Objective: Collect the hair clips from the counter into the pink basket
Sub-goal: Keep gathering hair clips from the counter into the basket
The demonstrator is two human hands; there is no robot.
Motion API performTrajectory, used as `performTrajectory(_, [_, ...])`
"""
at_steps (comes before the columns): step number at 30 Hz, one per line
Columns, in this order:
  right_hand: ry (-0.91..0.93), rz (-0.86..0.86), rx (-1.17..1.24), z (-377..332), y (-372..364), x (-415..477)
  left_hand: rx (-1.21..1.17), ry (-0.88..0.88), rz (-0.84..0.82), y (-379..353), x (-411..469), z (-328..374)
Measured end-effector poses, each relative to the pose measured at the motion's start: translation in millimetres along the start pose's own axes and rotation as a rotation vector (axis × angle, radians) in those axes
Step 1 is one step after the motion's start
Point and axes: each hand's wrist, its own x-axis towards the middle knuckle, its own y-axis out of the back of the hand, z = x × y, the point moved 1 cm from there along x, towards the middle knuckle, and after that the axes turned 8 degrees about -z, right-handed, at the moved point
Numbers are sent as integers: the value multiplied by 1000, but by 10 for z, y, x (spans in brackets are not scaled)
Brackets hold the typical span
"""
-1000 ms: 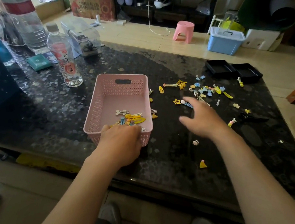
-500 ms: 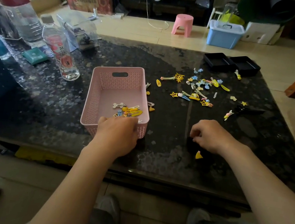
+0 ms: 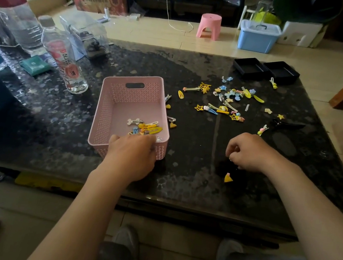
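The pink basket (image 3: pixel 107 109) stands on the dark counter (image 3: pixel 191 187), with several hair clips (image 3: pixel 146 127) lying in its near right corner. My left hand (image 3: pixel 131 155) grips the basket's near rim. My right hand (image 3: pixel 248 152) hovers low over the counter to the basket's right, fingers curled around a small white hair clip that barely shows at the fingertips. A yellow clip piece (image 3: pixel 228 178) lies just in front of that hand. Many loose clips (image 3: pixel 223 102) are scattered farther back, and a few more (image 3: pixel 172 122) lie along the basket's right wall.
A water bottle (image 3: pixel 67 62), a teal packet (image 3: pixel 34 65) and a clear box (image 3: pixel 85 32) stand left of the basket. Two black trays (image 3: pixel 265 69) sit at the far right corner. A long black clip (image 3: pixel 286 125) lies at the right.
My right hand has drawn back from the scattered clips toward the near edge and closed over the small white clip that lay there. The left hand stays on the basket rim.
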Motion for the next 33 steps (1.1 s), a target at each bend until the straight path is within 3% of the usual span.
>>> performTrajectory(4, [-28, -109, -34, -17, -80, -91, 11, 7, 0, 6, -2, 7])
performTrajectory(9, [-41, -136, -112, -87, -159, -109, 12, 6, -10, 14, -12, 15])
performTrajectory(17, [-47, -182, -45, -164, -167, -54, -7, -1, -7, 7, -12, -1])
performTrajectory(21, [58, 59, 97, -222, -42, -9, -4, 1, -14, 11, 0, 9])
performTrajectory(27, [427, 454, 580, -824, 109, 100, 24, 11, 29, -19, -2, 7])
performTrajectory(30, [573, 531, 607, -1216, 83, 160, 22, 2, 80, -50, 2, -8])
performTrajectory(33, [677, 494, 540, -1524, -40, 183, 10, -18, 101, -67, 15, -33])
